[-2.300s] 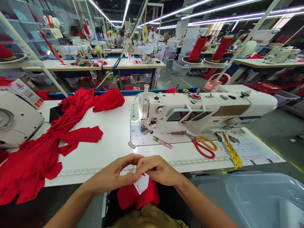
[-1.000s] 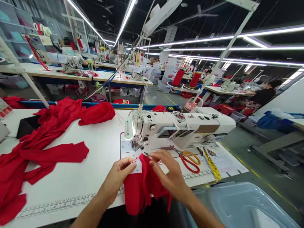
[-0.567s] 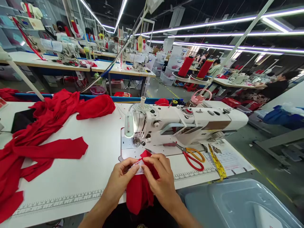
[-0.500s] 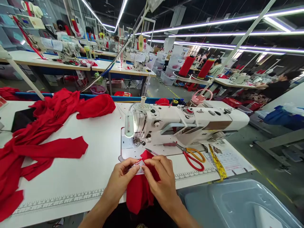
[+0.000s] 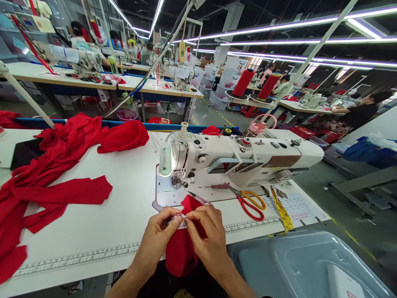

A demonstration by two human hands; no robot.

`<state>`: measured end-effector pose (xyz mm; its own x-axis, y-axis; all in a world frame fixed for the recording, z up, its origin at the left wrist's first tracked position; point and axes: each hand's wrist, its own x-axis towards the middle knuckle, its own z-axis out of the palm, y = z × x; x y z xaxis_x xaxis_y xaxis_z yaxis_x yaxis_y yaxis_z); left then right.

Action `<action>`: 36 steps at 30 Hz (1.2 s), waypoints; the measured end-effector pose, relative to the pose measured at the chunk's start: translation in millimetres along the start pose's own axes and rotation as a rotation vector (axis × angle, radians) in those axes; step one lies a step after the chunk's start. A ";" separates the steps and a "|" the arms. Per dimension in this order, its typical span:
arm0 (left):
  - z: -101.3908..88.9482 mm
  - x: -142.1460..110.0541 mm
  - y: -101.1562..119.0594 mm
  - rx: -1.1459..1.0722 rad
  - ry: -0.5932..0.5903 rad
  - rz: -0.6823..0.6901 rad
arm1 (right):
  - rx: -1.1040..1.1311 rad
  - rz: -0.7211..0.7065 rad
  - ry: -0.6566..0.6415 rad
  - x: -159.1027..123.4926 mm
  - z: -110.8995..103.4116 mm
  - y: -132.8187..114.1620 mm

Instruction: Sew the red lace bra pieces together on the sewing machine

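Observation:
My left hand (image 5: 159, 238) and my right hand (image 5: 206, 236) meet at the table's near edge, both pinched on a small white label (image 5: 180, 217) laid on a red fabric piece (image 5: 181, 248). The fabric hangs off the table edge toward my lap. Its upper corner lies on the plate of the white sewing machine (image 5: 235, 159), just in front of the needle area (image 5: 176, 182).
Red-handled scissors (image 5: 251, 203), small snips (image 5: 198, 196) and a yellow tape measure (image 5: 281, 209) lie right of the needle. Red fabric pieces (image 5: 58, 165) are piled at left. A grey plastic bin (image 5: 304, 265) stands at lower right. Other people work at rows of machines behind.
The hands lifted the fabric and label from my lap onto the table edge near the machine. Over the last half second they stay pinched together on the label, barely shifting.

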<state>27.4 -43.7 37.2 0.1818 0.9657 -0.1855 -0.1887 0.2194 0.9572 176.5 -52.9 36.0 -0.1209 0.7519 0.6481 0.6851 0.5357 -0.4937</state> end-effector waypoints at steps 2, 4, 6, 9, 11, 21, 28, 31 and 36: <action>2.5 -1.7 1.1 -0.026 -0.001 -0.015 | -0.055 -0.065 0.036 -1.5 -0.3 -0.2; 4.7 -3.5 1.9 -0.043 0.009 -0.025 | -0.100 -0.109 0.048 -2.9 -0.5 0.0; 6.4 -5.1 2.1 -0.057 0.005 -0.036 | -0.125 -0.132 0.045 -4.6 -0.6 -0.2; 6.9 -6.1 0.9 -0.076 -0.014 -0.059 | -0.179 -0.181 0.041 -8.2 -2.0 -1.2; 5.7 -5.9 -0.2 -0.071 0.002 -0.069 | -0.184 -0.203 -0.003 -9.3 -5.6 -0.6; -5.5 -10.4 6.7 0.080 -0.184 -0.124 | 0.419 0.077 -0.598 43.2 -42.4 28.6; -8.4 -10.9 10.6 0.137 -0.163 -0.111 | 0.488 0.092 -0.774 50.8 -36.2 34.6; -7.8 -9.8 11.6 0.154 -0.151 -0.122 | 0.459 0.061 -0.651 43.9 -38.4 29.1; -3.2 -8.8 10.3 0.032 -0.097 -0.123 | -0.011 -0.235 -0.306 25.2 -40.4 7.8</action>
<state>20.8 -49.5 47.9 0.2941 0.9134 -0.2813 -0.1282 0.3294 0.9355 207.9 -45.3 71.9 -0.4832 0.6898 0.5392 0.6207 0.7042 -0.3447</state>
